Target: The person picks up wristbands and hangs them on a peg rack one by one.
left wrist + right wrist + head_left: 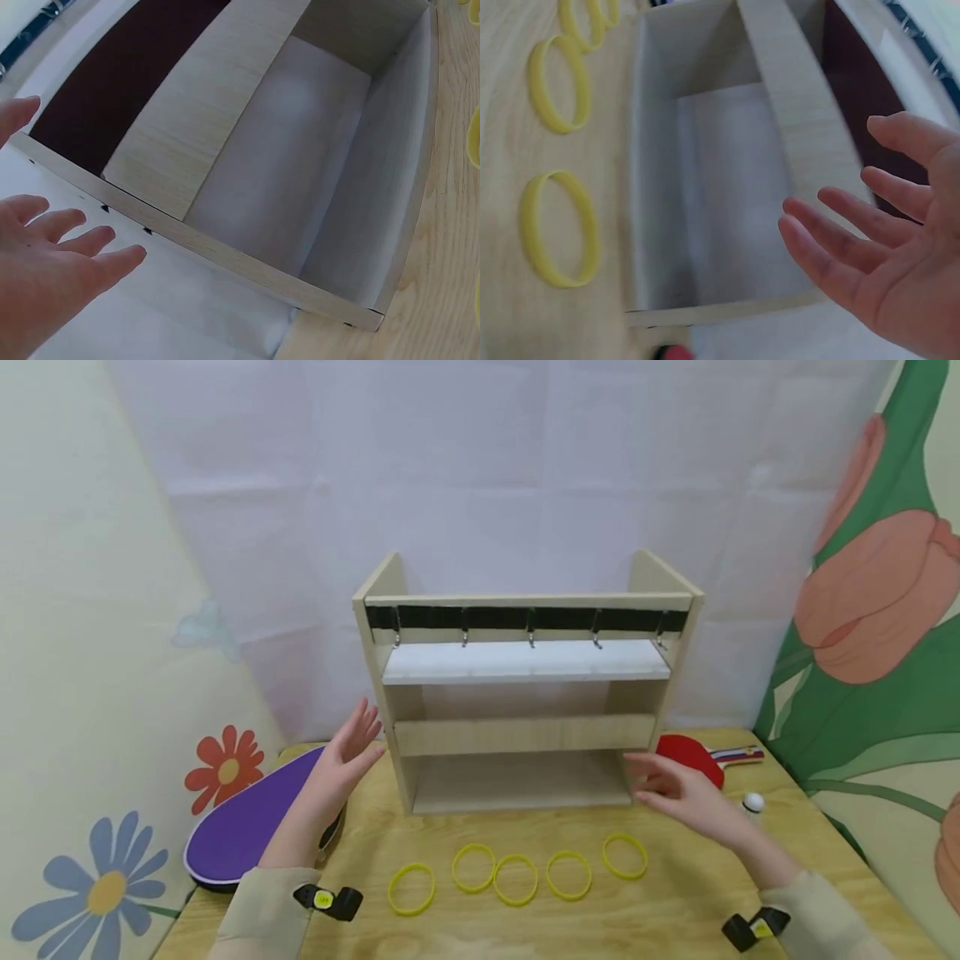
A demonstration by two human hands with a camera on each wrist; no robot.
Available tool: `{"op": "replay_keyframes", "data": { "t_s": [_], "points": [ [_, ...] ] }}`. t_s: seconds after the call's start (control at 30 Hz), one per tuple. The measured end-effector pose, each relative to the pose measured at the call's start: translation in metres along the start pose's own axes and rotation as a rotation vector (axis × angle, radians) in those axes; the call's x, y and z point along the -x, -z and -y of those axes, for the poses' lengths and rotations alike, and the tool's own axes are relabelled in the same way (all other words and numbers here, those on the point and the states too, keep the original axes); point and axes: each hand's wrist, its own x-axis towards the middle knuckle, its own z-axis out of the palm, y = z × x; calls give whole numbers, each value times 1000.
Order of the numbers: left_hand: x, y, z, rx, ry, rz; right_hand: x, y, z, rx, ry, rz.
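Note:
A wooden rack [525,735] stands on the table, with a black strip [495,617] of several small metal hooks [531,639] across its upper front. My left hand [348,756] is held up beside the rack's left side panel, fingers spread and holding nothing; in the left wrist view the fingers [90,241] stay relaxed near the panel. At the rack's lower right, my right hand [678,789] hovers with fingers loosely bent, its palm bare in the right wrist view. Several yellow rings [515,881] lie in a row on the table before the rack.
A purple paddle-shaped case [251,822] lies left, partly behind my left forearm. On the right are a red table tennis paddle [686,758] and a white shuttlecock [752,803]. A white sheet [480,468] hangs behind the wooden table [645,918], between painted walls.

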Motion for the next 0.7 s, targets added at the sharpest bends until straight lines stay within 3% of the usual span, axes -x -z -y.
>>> {"op": "replay_keyframes", "data": {
  "t_s": [0.17,0.33,0.5,0.7],
  "points": [
    [-12,2,4,141,77,-24,0,0,-17,-120,-115,88],
    [-27,-2,9,232,127,-77,0,0,-30,-155,-173,129],
    [-43,-8,17,204,117,-93,-1,-11,-50,-199,-215,161],
    [-51,-13,27,92,148,-103,6,-27,-73,-246,-286,166]
  ]
}}
